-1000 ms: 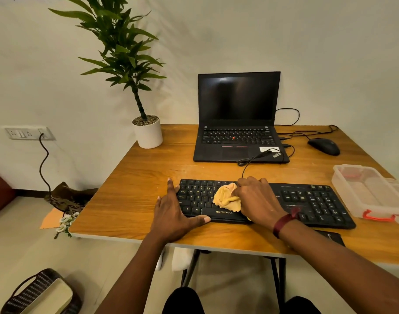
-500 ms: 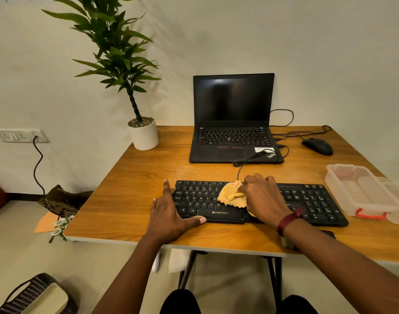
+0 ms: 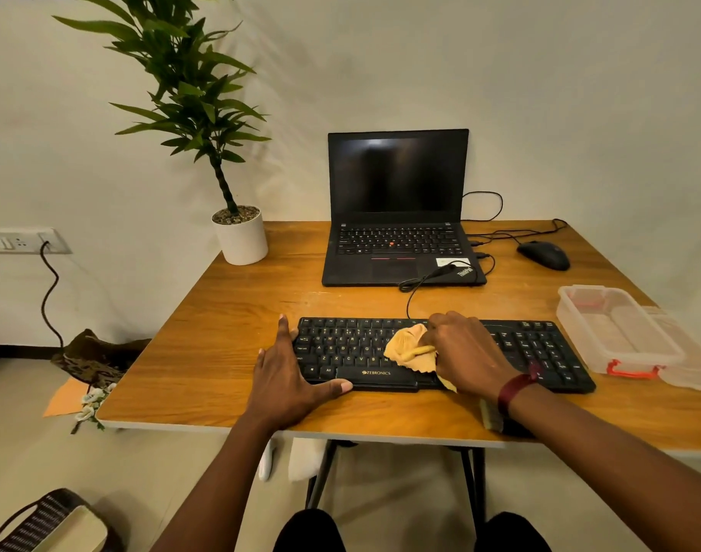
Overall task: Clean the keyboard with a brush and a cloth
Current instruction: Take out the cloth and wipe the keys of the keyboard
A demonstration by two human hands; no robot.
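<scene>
A black keyboard [image 3: 540, 348] lies along the front of the wooden table [image 3: 229, 320]. My right hand [image 3: 466, 352] grips a crumpled yellow cloth [image 3: 406, 348] and presses it on the keys at the middle of the keyboard. My left hand [image 3: 287, 372] lies flat at the keyboard's left end, fingers along its side and thumb along its front edge. A brush [image 3: 490, 418] lies near the table's front edge, mostly hidden under my right wrist.
An open black laptop [image 3: 396, 217] stands behind the keyboard, with cables and a black mouse [image 3: 544, 255] to its right. A clear plastic box [image 3: 616, 328] sits at the right edge. A potted plant [image 3: 241, 237] stands at the back left corner.
My right hand has slid the cloth to the right along the keys. The left hand has kept its place at the keyboard's left end. The camera has shifted slightly.
</scene>
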